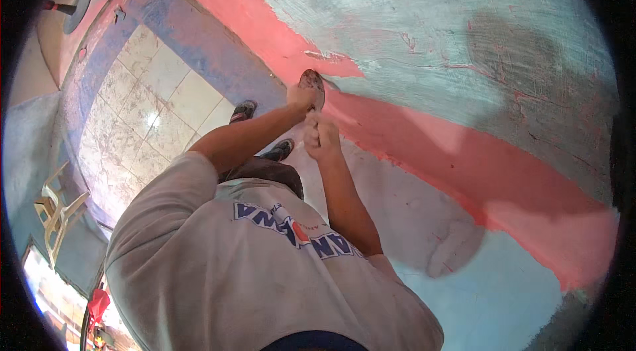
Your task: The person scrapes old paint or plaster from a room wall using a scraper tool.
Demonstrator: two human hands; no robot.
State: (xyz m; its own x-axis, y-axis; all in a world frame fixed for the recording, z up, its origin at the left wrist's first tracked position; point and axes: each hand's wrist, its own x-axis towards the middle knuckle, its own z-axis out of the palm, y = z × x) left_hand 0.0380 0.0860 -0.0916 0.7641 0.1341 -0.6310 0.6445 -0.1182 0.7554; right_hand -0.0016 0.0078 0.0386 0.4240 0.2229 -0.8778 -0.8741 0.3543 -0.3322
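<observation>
My left hand grips a dark brown, blotchy flat piece with a rounded end, which looks like a stained blade. Just below it, my right hand is closed in a fist, close to the left one. What the right fingers hold, if anything, is hidden. Both hands are in front of my body, beside the wall's pink band. Above that band spreads a rough pale green coat with cracks and pink scratches.
My two dark-shod feet stand beside pale, dirt-smeared floor tiles. A cream plastic chair is at the left, with a red cloth-like thing below it. A grey disc on a dark stem appears at the upper left.
</observation>
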